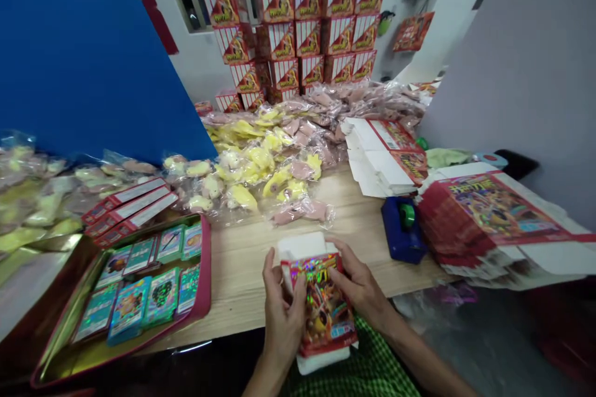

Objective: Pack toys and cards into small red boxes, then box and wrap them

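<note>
A red printed cardboard box (323,310) with a shiny front is held over the table's front edge. White flaps stick out at its far end and its near end. My left hand (285,310) grips its left side, thumb on the printed face. On the other side my right hand (358,282) is closed around the upper right edge, its thumb also on the front. What the box contains is hidden. Just beyond it lies a clear bag with a pink item (300,212).
A tin tray (205,273) of card stacks stands left, with red-and-white boxes (139,205) behind. Bagged yellow items (256,164) spread across the back. To the right are a blue tape dispenser (403,236) and flattened red cartons (503,211). Boxes (307,31) are stacked by the wall.
</note>
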A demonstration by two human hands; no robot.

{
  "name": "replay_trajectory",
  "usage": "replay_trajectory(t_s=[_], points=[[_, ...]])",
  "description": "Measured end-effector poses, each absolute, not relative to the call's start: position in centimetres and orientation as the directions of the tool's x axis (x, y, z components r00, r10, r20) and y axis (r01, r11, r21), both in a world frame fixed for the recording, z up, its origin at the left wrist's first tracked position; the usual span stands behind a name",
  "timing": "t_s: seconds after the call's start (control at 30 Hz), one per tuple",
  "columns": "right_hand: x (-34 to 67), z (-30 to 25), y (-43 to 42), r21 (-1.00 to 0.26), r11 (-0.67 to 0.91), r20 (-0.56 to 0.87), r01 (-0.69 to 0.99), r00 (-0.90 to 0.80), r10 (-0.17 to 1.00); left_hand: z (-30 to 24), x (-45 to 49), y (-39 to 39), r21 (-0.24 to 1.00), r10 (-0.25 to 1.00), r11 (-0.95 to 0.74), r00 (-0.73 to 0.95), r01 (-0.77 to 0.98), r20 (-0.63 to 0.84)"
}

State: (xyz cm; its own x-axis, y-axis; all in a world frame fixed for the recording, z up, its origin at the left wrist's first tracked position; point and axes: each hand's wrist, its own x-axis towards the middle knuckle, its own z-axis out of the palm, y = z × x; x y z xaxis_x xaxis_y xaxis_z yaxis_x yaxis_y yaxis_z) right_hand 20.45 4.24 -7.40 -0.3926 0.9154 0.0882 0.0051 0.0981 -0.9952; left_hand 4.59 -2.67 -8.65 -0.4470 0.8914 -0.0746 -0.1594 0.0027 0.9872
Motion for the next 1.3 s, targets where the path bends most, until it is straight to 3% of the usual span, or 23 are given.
replay_trajectory(t_s=[0.13,0.33,0.43,0.53,0.6,0.77,0.97,1.07,1.2,1.3], points=[[21.1,-7.4,3.2,-0.938,0.304,0.198,0.165,-0.465,0.863,-9.5,4.7,-4.0,0.997,0.868,0.062,-0.491,-0.037,-0.073],[21.7,-6.8,2.8,-0.895,0.411,0.274,0.175,-0.512,0.814,-9.0,4.4,-4.9,0.987,0.902,0.112,-0.405,-0.111,-0.148],[22.3,-6.3,3.4,-0.914,0.371,0.216,0.166,-0.574,0.790,-8.3,4.1,-5.0,0.958,0.910,0.098,-0.367,-0.269,-0.196],[22.7,-5.7,3.7,-0.976,0.189,0.095,0.104,-0.582,0.807,-8.2,3.5,-5.1,0.917,0.915,0.098,-0.327,-0.388,-0.236],[22.8,-5.2,3.7,-0.976,0.183,0.080,0.119,-0.586,0.806,-8.5,3.0,-5.2,0.925,0.929,0.109,-0.295,-0.364,-0.225],[22.8,-3.8,3.3,-0.855,0.424,0.102,0.300,-0.704,0.703,-9.2,1.7,-5.7,0.961,0.945,0.122,-0.268,-0.247,-0.189],[22.2,-2.2,3.6,-0.876,0.299,-0.072,0.378,-0.715,0.696,-7.2,1.7,-5.3,0.919,0.932,0.216,-0.212,-0.330,-0.295],[21.8,-2.1,3.5,-0.835,0.313,-0.104,0.452,-0.689,0.717,-6.7,1.7,-5.0,0.909,0.932,0.268,-0.153,-0.320,-0.328],[21.6,-2.5,2.9,-0.751,0.414,-0.077,0.514,-0.691,0.718,-7.4,0.9,-5.4,0.965,0.968,0.193,-0.123,-0.180,-0.217],[22.0,-3.4,2.2,-0.764,0.445,-0.072,0.468,-0.746,0.662,-8.0,-0.1,-6.2,0.992,0.991,0.119,-0.063,-0.039,-0.121]])
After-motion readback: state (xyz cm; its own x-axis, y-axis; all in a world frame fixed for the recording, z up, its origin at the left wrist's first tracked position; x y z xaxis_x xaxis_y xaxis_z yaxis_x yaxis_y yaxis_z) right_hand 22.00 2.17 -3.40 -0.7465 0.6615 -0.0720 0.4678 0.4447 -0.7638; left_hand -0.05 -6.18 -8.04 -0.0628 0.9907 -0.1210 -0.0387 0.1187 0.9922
